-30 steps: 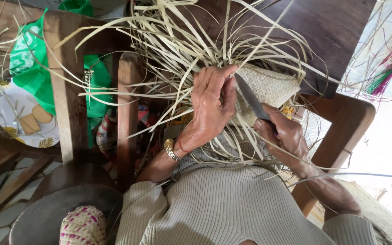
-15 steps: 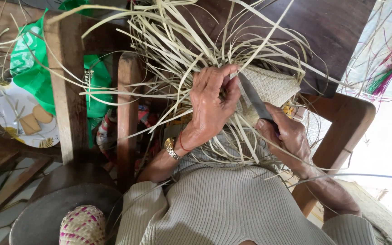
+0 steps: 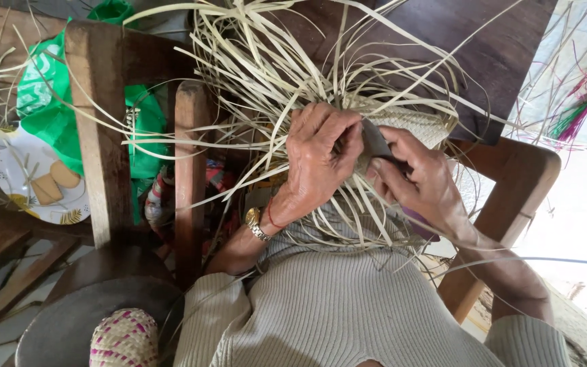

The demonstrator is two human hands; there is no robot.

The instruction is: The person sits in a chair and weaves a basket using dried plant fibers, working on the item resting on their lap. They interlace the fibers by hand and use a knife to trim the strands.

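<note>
A half-woven straw piece (image 3: 421, 124) with many loose pale strips (image 3: 259, 75) fanning out lies on my lap. My left hand (image 3: 319, 158) presses on top of the strips, fingers curled around some of them. My right hand (image 3: 421, 182) grips a knife (image 3: 375, 141) whose grey blade points up between both hands, against the strips. A gold watch (image 3: 257, 223) sits on my left wrist.
A wooden chair frame (image 3: 96, 136) stands at the left, another wooden arm (image 3: 511, 197) at the right. A green plastic bag (image 3: 49, 109) and a plate with biscuits (image 3: 32, 180) lie at the left. A pink-and-cream woven item (image 3: 125, 338) rests on a grey round lid. Coloured strips (image 3: 579, 109) hang at the upper right.
My right hand with the knife has moved left and closer to my left hand. Most of the blade is now hidden between the two hands.
</note>
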